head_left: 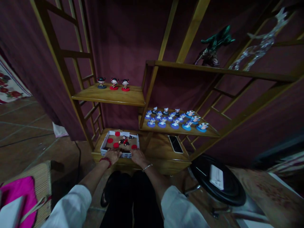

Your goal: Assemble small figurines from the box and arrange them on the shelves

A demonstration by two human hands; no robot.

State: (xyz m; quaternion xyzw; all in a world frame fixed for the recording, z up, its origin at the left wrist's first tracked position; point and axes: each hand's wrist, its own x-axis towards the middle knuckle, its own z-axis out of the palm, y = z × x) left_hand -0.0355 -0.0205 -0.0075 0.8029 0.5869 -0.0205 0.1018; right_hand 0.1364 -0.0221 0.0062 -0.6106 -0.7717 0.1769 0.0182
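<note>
A shallow cardboard box [126,155] with a printed outer wall sits on the bottom shelf. Inside it lie several red round bases [110,140] and a few small black-and-red figurine pieces [124,141]. My left hand [113,155], with a red bead bracelet at the wrist, grips the front wall left of its middle. At the front right corner my right hand [138,157] holds the same wall, fingers bent over the rim. Part of the box front is covered by both hands. Three assembled figurines [114,84] stand on the shelf above, two on red bases and one on a dark base.
Several purple, blue and black-based figurines [175,123] fill the middle right shelf. A phone [175,144] lies on the bottom shelf. Higher up stand a green statue [215,46] and a clear deer figure [261,46]. A black stool [218,180] is at right, a woven seat [42,180] at left.
</note>
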